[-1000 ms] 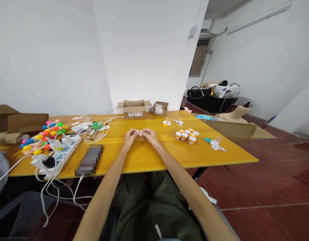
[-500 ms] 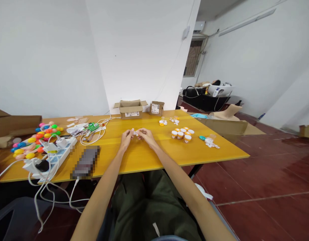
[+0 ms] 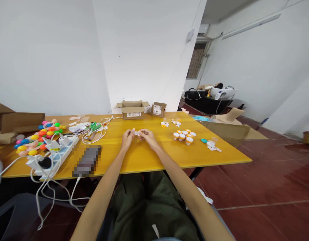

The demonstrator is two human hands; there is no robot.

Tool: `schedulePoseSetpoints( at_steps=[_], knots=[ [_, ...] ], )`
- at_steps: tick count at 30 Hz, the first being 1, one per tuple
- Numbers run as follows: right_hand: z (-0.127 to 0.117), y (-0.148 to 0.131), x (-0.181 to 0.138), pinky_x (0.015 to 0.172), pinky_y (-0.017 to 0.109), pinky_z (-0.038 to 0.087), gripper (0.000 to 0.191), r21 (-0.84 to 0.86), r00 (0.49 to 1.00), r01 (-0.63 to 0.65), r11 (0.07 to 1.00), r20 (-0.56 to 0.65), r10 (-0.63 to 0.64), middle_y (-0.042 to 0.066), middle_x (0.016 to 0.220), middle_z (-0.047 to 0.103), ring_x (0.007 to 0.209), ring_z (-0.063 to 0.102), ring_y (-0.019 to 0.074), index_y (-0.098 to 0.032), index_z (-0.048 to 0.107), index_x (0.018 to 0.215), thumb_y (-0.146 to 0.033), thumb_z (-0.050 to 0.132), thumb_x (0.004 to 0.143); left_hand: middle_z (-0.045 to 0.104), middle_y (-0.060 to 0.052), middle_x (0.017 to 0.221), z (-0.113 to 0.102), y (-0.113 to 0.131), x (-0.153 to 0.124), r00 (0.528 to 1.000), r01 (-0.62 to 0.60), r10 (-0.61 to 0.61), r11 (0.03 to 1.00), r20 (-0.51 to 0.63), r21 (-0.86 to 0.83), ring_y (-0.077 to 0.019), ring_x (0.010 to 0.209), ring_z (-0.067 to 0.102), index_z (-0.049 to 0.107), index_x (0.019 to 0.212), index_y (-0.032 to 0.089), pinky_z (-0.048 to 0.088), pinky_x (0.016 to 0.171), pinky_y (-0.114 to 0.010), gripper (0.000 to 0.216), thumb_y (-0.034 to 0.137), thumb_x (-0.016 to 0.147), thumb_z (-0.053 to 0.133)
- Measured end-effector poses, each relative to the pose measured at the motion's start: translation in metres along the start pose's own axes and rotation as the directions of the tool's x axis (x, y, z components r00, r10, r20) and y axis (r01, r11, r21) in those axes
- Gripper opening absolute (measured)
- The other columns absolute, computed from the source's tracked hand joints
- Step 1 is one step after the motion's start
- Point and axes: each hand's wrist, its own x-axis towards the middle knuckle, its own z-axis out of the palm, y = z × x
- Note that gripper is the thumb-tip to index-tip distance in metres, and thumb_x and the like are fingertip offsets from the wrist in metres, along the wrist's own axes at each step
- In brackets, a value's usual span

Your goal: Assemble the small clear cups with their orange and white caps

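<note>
Both my hands meet over the middle of the yellow table (image 3: 149, 157). My left hand (image 3: 127, 138) and my right hand (image 3: 147, 136) pinch a small white object (image 3: 136, 133) between their fingertips; it is too small to name. To the right of my right hand stands a cluster of small orange-and-white jars (image 3: 184, 135). More small white and orange pieces (image 3: 169, 123) lie farther back. A teal ring and white bits (image 3: 210, 144) lie near the table's right edge.
A white power strip (image 3: 54, 152) with plugs and cables sits at the left, beside a heap of coloured plastic eggs (image 3: 39, 137). A blurred dark device (image 3: 87, 160) lies near the front edge. Two cardboard boxes (image 3: 133, 109) stand at the back. Red tiled floor lies to the right.
My hands stay together on the small white object; only the camera view has shifted slightly.
</note>
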Motion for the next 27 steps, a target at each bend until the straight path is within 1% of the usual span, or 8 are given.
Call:
schedulePoseSetpoints(
  at_steps=[3, 7, 11, 15, 17, 19, 24, 27],
  knots=[
    [-0.0013, 0.0014, 0.0008, 0.057, 0.028, 0.054, 0.041, -0.012, 1.0, -0.002, 1.0, 0.009, 0.002, -0.001, 0.064, 0.069, 0.057, 0.063, 0.0152, -0.022, 0.066, 0.072, -0.053, 0.084, 0.053, 0.057, 0.001, 0.058, 0.0003, -0.0012, 0.0006, 0.999, 0.0, -0.001, 1.0, 0.039, 0.017, -0.0141, 0.058, 0.053, 0.058, 0.061, 0.02, 0.044, 0.06, -0.026, 0.039, 0.053, 0.081, 0.064],
    [-0.0036, 0.0044, 0.0025, 0.057, 0.028, 0.053, 0.04, -0.018, 1.0, 0.001, 1.0, -0.016, -0.001, 0.0, 0.064, 0.068, 0.058, 0.063, 0.0152, -0.021, 0.066, 0.072, -0.055, 0.082, 0.057, 0.067, 0.0, 0.075, 0.0024, 0.0, 0.0015, 0.997, -0.037, 0.04, 0.998, 0.06, -0.046, -0.0163, 0.072, 0.061, 0.065, 0.075, 0.021, 0.048, 0.07, -0.027, 0.022, 0.042, 0.076, 0.07],
    [-0.0043, 0.0064, 0.0036, 0.057, 0.028, 0.054, 0.039, -0.016, 1.0, 0.004, 1.0, -0.015, -0.005, 0.001, 0.066, 0.069, 0.057, 0.063, 0.015, -0.021, 0.066, 0.073, -0.054, 0.082, 0.058, 0.069, -0.001, 0.086, 0.0027, 0.0017, 0.0012, 0.999, -0.047, 0.047, 0.998, 0.012, -0.05, -0.0173, 0.081, 0.063, 0.066, 0.082, 0.022, 0.048, 0.076, -0.028, 0.02, 0.039, 0.074, 0.072],
    [-0.0039, 0.0071, 0.0039, 0.059, 0.029, 0.055, 0.038, -0.026, 1.0, 0.011, 1.0, 0.028, -0.01, 0.0, 0.065, 0.069, 0.059, 0.064, 0.0162, -0.021, 0.067, 0.074, -0.052, 0.083, 0.057, 0.062, 0.0, 0.067, -0.0001, 0.0002, -0.0003, 0.999, -0.019, 0.02, 1.0, -0.043, 0.025, -0.0159, 0.069, 0.058, 0.061, 0.068, 0.021, 0.045, 0.071, -0.028, 0.033, 0.05, 0.082, 0.063],
    [-0.0038, 0.007, 0.0038, 0.059, 0.03, 0.055, 0.038, -0.034, 0.999, 0.013, 0.999, 0.038, -0.012, 0.0, 0.065, 0.069, 0.059, 0.064, 0.0164, -0.022, 0.067, 0.075, -0.051, 0.083, 0.057, 0.056, 0.001, 0.057, -0.001, -0.0012, -0.0006, 1.0, 0.001, 0.001, 0.997, -0.02, 0.071, -0.0153, 0.062, 0.054, 0.057, 0.059, 0.021, 0.043, 0.067, -0.028, 0.042, 0.055, 0.082, 0.062],
    [-0.0036, 0.0066, 0.0035, 0.059, 0.03, 0.055, 0.038, -0.037, 0.999, 0.011, 0.999, 0.038, -0.01, 0.0, 0.065, 0.07, 0.059, 0.064, 0.0164, -0.022, 0.067, 0.074, -0.051, 0.083, 0.057, 0.054, 0.002, 0.055, -0.0006, -0.0021, 0.0, 1.0, 0.013, -0.013, 0.997, 0.004, 0.073, -0.0153, 0.061, 0.053, 0.056, 0.058, 0.021, 0.042, 0.064, -0.028, 0.042, 0.056, 0.081, 0.063],
    [-0.0029, 0.0046, 0.0026, 0.057, 0.029, 0.054, 0.039, -0.021, 1.0, 0.009, 1.0, 0.007, -0.009, 0.0, 0.065, 0.069, 0.058, 0.063, 0.0156, -0.021, 0.065, 0.071, -0.054, 0.083, 0.056, 0.065, 0.0, 0.073, 0.003, -0.0009, 0.0032, 0.999, -0.028, 0.03, 0.999, 0.045, -0.041, -0.0169, 0.074, 0.061, 0.063, 0.074, 0.021, 0.047, 0.071, -0.028, 0.024, 0.043, 0.072, 0.072],
    [-0.0025, 0.004, 0.0025, 0.057, 0.029, 0.054, 0.04, -0.013, 1.0, 0.008, 1.0, 0.005, -0.008, 0.0, 0.065, 0.069, 0.058, 0.062, 0.0153, -0.022, 0.065, 0.071, -0.053, 0.083, 0.055, 0.067, 0.0, 0.078, 0.0032, -0.0011, 0.0037, 0.999, -0.035, 0.037, 0.998, 0.022, -0.054, -0.0168, 0.077, 0.062, 0.064, 0.078, 0.021, 0.049, 0.074, -0.029, 0.023, 0.041, 0.072, 0.074]
  ],
)
